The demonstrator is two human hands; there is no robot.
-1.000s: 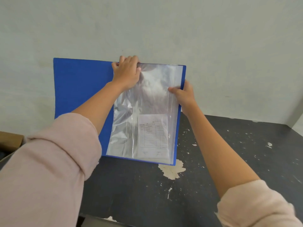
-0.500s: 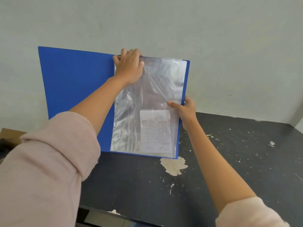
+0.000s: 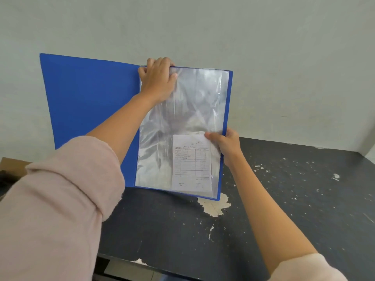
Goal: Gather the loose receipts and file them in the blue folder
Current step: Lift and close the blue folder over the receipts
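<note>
Open blue folder [image 3: 87, 102] held upright over the far left part of the table [image 3: 284, 199], close to the wall [image 3: 203, 27]; whether its lower edge touches the tabletop cannot be told. The front cover is spread out to the left, which exposes the pocket pages. The left hand [image 3: 158, 78] grips the folder's top edge beside the spine, fingers curled over the rim and thumb laid on the front of the clear sleeve [image 3: 192, 110]; this hold probably carries the weight and keeps the pocket mouth uppermost. One receipt [image 3: 191, 165], a ruled form with handwriting, sits inside the sleeve at its lower right corner, where a sheet dropped in from above would settle. The right hand [image 3: 225, 145] pinches the folder's right edge, thumb pressed on the sleeve at the receipt's upper right corner, fingers hidden behind the back cover; the grip apparently steadies the page and seats the paper. A pale chipped patch [image 3: 214, 206] in the dark tabletop lies just below the folder's lower right corner.
</note>
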